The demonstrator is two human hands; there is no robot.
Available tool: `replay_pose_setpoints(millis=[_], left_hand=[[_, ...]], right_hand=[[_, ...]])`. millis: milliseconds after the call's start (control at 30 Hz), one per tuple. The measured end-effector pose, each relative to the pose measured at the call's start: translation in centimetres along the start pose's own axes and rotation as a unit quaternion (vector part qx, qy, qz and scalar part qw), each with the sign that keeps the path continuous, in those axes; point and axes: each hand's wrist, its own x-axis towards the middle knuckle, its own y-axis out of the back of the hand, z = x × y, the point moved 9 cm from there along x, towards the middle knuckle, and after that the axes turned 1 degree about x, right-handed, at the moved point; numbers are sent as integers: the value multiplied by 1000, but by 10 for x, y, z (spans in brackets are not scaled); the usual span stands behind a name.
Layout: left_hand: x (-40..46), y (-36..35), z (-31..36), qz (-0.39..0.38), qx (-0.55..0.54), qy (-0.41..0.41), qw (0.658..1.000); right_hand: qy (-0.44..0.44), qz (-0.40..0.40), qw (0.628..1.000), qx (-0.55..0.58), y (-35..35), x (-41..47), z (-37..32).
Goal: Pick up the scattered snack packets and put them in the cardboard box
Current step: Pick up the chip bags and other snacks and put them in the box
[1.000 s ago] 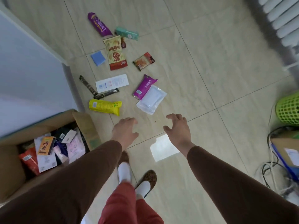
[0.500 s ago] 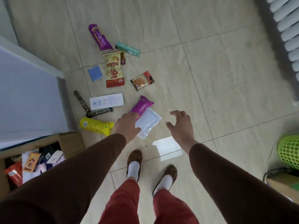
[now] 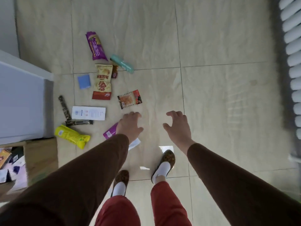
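Pale beige floor tiles [image 3: 219, 38] with thin dark grout lines fill most of the view. A white ribbed radiator [image 3: 293, 51] runs down the right edge. At the left stands a white-framed, grey-blue panel [image 3: 22, 101], perhaps a cabinet side. Leopard-print slippers [image 3: 167, 159] over white socks [image 3: 119, 188] show below, under red trousers [image 3: 118, 211].

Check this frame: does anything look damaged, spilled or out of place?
Nothing looks torn or spilled. The oddity is the mess itself: snack packets lie scattered over the floor, such as the purple packet and yellow packet, outside the cardboard box.
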Motion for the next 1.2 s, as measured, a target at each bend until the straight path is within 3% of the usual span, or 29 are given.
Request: replay_pose_setpoints(millis=[233, 700, 967, 1200], left_hand=[[47, 30, 0, 26, -38, 56, 997], [147, 117, -100, 74, -134, 163, 975], [194, 132, -166, 65, -180, 253, 948], [251, 136, -207, 59, -238, 352, 903]], right_hand=[[54, -27, 997, -39, 40, 85, -32], [188, -115, 965, -140, 5, 247, -188], [248, -168, 929, -218, -29, 339, -262], [319, -232, 877, -274, -72, 440, -331]])
